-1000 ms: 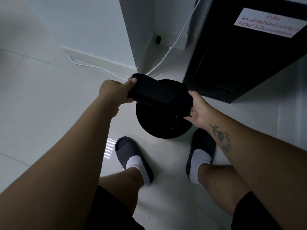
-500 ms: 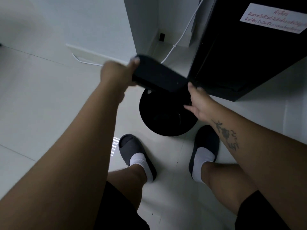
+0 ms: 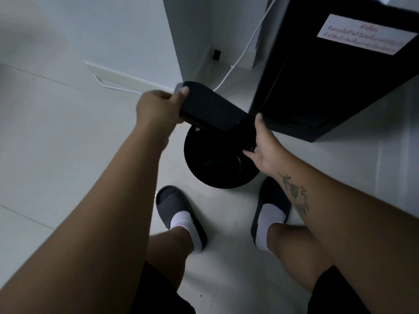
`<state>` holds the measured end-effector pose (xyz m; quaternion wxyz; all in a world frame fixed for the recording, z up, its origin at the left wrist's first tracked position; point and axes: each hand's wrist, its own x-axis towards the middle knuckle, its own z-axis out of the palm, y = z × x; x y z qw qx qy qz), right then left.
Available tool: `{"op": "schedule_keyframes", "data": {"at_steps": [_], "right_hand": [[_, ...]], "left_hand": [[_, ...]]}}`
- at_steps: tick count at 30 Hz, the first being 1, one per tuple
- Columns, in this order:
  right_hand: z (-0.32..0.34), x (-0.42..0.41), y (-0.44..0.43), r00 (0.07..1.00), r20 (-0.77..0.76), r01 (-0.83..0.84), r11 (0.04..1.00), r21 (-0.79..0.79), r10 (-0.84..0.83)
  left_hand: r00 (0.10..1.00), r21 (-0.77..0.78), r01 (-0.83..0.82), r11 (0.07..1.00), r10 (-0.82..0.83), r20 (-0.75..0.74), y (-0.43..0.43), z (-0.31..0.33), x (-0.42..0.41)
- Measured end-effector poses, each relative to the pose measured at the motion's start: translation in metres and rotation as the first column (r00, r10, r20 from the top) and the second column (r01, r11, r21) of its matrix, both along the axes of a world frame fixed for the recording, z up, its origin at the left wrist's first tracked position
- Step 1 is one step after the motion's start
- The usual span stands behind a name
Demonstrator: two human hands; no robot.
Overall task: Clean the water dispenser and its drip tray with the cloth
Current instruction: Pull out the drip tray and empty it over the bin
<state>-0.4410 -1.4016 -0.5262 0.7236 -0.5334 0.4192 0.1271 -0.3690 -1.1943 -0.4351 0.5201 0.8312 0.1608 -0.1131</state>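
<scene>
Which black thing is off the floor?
The oblong drip tray, held by left hand and right hand over the round bin; bin and dispenser stand on tiles.

White label (image 3: 365,35) on the water dispenser (image 3: 328,87) bears red print, unreadably blurred.

Open floor (image 3: 56,143) left of the left hand (image 3: 156,105): wide pass. Right side tight: dispenser (image 3: 328,87) just beside the tray (image 3: 210,107) end and right hand (image 3: 265,146). Bin (image 3: 217,164) directly under the tray blocks downward. Pillar (image 3: 188,41) and cable (image 3: 247,46) behind. Slippers (image 3: 179,214) flank the near gap.
</scene>
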Motion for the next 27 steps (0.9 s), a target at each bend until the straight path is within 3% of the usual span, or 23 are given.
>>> {"op": "schedule_keyframes", "data": {"at_steps": [3, 6, 8, 11, 14, 19, 25, 27], "right_hand": [[0.007, 0.003, -0.009, 0.992, -0.04, 0.118, 0.992, 0.036, -0.116], [0.006, -0.002, -0.009, 0.992, -0.07, 0.105, 0.994, -0.043, -0.108], [0.006, -0.003, -0.005, 0.994, -0.046, 0.094, 0.994, -0.058, -0.097], [0.013, -0.006, 0.001, 0.992, -0.001, 0.124, 0.991, -0.045, -0.124], [0.013, -0.015, 0.004, 0.989, 0.011, 0.147, 0.986, -0.075, -0.147], [0.01, -0.027, 0.001, 0.982, 0.005, 0.188, 0.974, -0.128, -0.189], [0.015, -0.029, 0.001, 0.986, 0.027, 0.167, 0.981, -0.097, -0.165], [0.02, -0.031, -0.001, 0.987, 0.033, 0.157, 0.985, -0.068, -0.155]], "left_hand": [[0.991, -0.104, 0.013, 0.995, -0.027, -0.134, 0.005, 0.0, -0.007], [0.958, -0.143, 0.045, 0.989, -0.084, -0.273, 0.012, -0.002, -0.019], [0.94, -0.185, -0.041, 0.982, -0.024, -0.339, 0.016, -0.004, -0.021], [0.917, -0.23, -0.229, 0.946, 0.131, -0.376, 0.022, -0.011, -0.028], [0.928, -0.179, -0.189, 0.965, 0.116, -0.354, 0.024, -0.019, -0.035], [0.873, -0.208, -0.316, 0.926, 0.198, -0.445, 0.015, -0.03, -0.041], [0.807, -0.312, -0.244, 0.918, 0.014, -0.59, 0.034, -0.036, -0.042], [0.82, -0.334, -0.21, 0.919, -0.021, -0.572, 0.037, -0.031, -0.043]]}}
